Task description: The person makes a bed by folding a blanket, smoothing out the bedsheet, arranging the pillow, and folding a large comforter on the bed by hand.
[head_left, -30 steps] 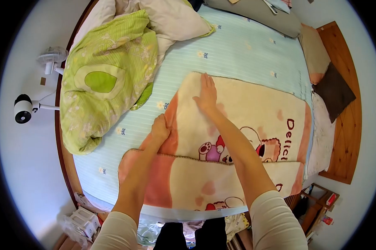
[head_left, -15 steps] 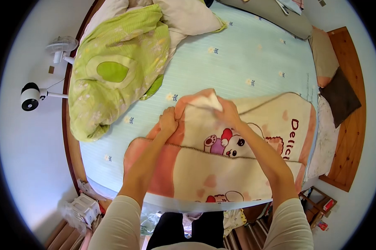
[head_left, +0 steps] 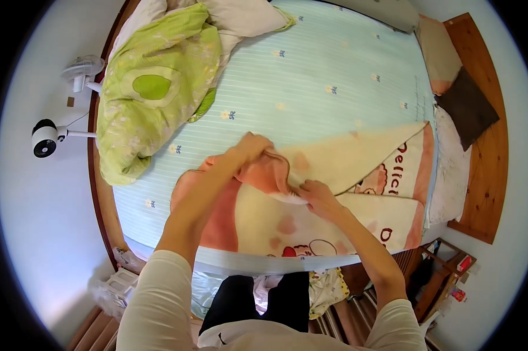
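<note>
A cream and peach blanket [head_left: 258, 222] with a cartoon print and dark lettering lies partly folded along the near side of the bed. My left hand [head_left: 253, 146] is closed on its far edge, where the peach cloth bunches up. Lower and to the right, my right hand [head_left: 316, 196] grips the stitched edge of the folded-over layer. Between the two hands, a peach flap hangs in loose curves. To the right, the upper layer is turned back diagonally, leaving part of the printed figure and the letters showing beneath it.
A green quilt [head_left: 176, 111] lies heaped at the left of the light blue striped sheet [head_left: 311, 64]. At the right are a brown cushion [head_left: 469, 108] and a wooden headboard [head_left: 480, 158]. Two fans, one of them white and black [head_left: 44, 139], stand beyond the left edge.
Both hands have carried the blanket's far edge toward me, my right hand lower and my left hand across to the right. The far layer now folds over the printed figure. The view has shifted.
</note>
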`<state>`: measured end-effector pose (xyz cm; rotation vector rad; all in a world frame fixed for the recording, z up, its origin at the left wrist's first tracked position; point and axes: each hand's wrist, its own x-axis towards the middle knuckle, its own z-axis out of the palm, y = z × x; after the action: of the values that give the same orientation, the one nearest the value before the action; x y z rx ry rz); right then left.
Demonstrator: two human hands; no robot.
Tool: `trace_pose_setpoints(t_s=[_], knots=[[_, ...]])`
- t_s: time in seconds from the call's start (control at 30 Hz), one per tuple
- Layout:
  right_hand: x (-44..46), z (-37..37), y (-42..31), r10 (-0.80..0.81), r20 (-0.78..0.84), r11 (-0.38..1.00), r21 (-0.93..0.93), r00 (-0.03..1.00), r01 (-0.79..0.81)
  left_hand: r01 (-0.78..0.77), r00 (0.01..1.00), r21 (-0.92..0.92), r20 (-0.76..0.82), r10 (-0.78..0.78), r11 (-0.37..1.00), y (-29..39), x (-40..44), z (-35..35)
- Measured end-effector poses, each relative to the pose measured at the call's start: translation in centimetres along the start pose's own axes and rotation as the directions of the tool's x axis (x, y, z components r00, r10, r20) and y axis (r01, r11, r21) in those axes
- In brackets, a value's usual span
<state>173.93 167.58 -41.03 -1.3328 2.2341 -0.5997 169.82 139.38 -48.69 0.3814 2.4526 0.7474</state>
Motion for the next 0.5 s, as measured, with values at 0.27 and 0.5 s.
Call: trace_pose_setpoints(t_s=[0.27,0.5], knots=[[3.7,-4.2,0.2,0.422,-0.484,0.906,0.236,0.767,-0.350,0.182,0.660,0.090,-0.749,-0.054,0.979,-2.0,-7.2,-13.6],[12.2,-7.9,0.1,0.418,-0.663,0.898,0.199,0.622,-0.392,0.275,0.679,0.137,-0.728,-0.092,0.952,-1.7,-15.1,-22.0]])
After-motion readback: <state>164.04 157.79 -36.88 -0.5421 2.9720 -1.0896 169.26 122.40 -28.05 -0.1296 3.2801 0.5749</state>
